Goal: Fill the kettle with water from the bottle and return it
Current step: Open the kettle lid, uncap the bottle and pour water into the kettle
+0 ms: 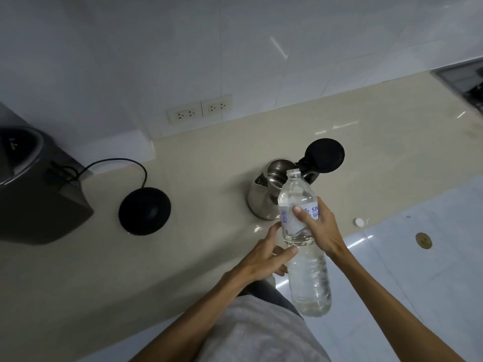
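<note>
A steel kettle [262, 197] stands on the beige counter [366, 142] with its black lid [325, 155] flipped open to the right. A clear plastic water bottle [308, 270], uncapped and mostly full, is held upright in front of the kettle, its mouth level with the kettle's rim. My right hand [320, 228] grips the bottle around its white and blue label. My left hand [266, 254] touches the bottle's middle from the left, fingers spread. The kettle's round black base [144, 210] sits apart to the left, its cord running off to the left.
A small white bottle cap [358, 222] lies near the counter's front edge, right of the kettle. A dark grey appliance [34, 194] fills the left side. Two wall sockets [200, 109] sit above the counter. A dark hob corner [467, 79] shows far right. Tiled floor lies below.
</note>
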Demonstrator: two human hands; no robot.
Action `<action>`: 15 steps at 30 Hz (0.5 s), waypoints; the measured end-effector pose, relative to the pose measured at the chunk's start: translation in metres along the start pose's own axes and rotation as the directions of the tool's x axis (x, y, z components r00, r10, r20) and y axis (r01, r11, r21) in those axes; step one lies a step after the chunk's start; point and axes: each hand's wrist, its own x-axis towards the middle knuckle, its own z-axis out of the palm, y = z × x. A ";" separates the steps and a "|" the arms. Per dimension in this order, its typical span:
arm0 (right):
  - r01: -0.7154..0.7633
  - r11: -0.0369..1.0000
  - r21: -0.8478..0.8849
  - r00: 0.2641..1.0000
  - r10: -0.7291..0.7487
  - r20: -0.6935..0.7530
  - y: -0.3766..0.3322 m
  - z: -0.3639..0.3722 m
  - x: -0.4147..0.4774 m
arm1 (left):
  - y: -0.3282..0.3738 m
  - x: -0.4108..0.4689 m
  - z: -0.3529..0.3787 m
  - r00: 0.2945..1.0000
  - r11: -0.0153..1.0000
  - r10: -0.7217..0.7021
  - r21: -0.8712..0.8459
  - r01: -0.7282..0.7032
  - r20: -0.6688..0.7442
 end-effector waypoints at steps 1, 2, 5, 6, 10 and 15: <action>-0.023 1.000 0.008 1.000 0.023 0.007 -0.001 0.001 -0.001 | 0.001 -0.003 -0.001 1.000 1.000 0.003 -0.005 -0.003 0.016; -0.048 0.999 0.015 0.999 0.047 0.013 -0.001 0.003 -0.001 | 0.002 -0.006 -0.001 1.000 1.000 0.006 -0.006 -0.006 0.030; -0.111 0.993 0.046 0.994 0.110 0.021 -0.002 0.005 -0.006 | 0.003 -0.010 -0.003 0.998 1.000 0.005 0.011 -0.006 0.062; -0.125 0.991 0.057 0.992 0.123 0.024 -0.003 0.005 -0.007 | 0.004 -0.011 -0.003 0.998 1.000 0.004 0.013 -0.005 0.068; -0.162 0.984 0.077 0.986 0.160 0.038 -0.007 0.004 -0.011 | 0.002 -0.012 -0.003 0.996 1.000 0.019 0.008 -0.020 0.090; -0.183 0.980 0.078 0.982 0.179 0.063 -0.013 0.001 -0.014 | 0.003 -0.012 -0.001 0.994 1.000 0.028 -0.005 -0.027 0.104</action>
